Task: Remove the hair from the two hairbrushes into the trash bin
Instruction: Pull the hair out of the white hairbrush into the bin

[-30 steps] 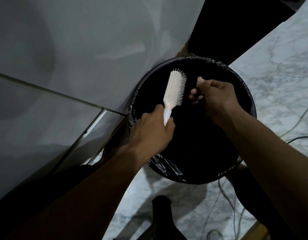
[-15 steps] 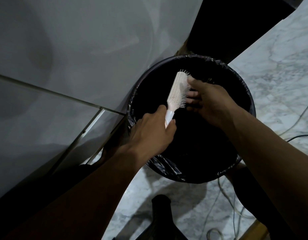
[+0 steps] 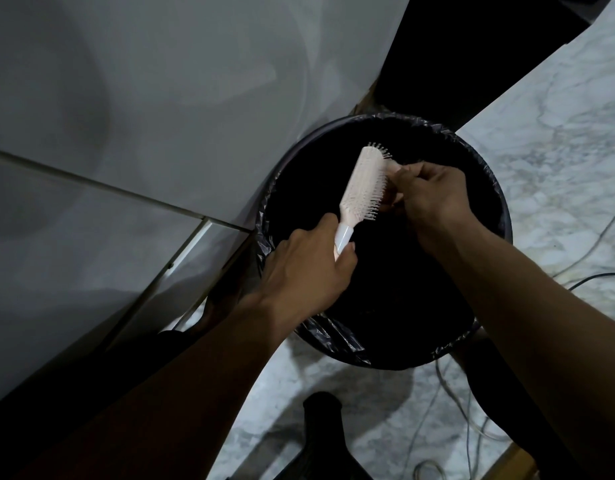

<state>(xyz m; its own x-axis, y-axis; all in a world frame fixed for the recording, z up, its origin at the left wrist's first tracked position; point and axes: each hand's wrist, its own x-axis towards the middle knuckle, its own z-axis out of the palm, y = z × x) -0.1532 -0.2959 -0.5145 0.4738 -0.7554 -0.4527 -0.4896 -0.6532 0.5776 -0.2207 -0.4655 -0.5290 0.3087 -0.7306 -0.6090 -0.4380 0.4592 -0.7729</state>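
A pale pink hairbrush (image 3: 362, 183) with a white handle end is held over the round trash bin (image 3: 500, 202), which is lined with a black bag. My left hand (image 3: 306, 271) grips the brush's handle, bristles facing right. My right hand (image 3: 429, 192) is against the bristles near the brush's upper half, fingertips pinched into them. Any hair between the fingers is too dark to make out. The bin's inside is black and its contents are hidden. A second hairbrush is not in view.
A grey tiled wall (image 3: 143, 133) runs along the left, touching the bin. The marble floor (image 3: 558, 140) lies to the right, with thin cables (image 3: 576, 258) trailing across it. A dark object (image 3: 321, 438) stands below the bin.
My right hand moved from beside the brush onto its bristles and now pinches near the top. The brush tilted slightly right; my left hand kept its grip.
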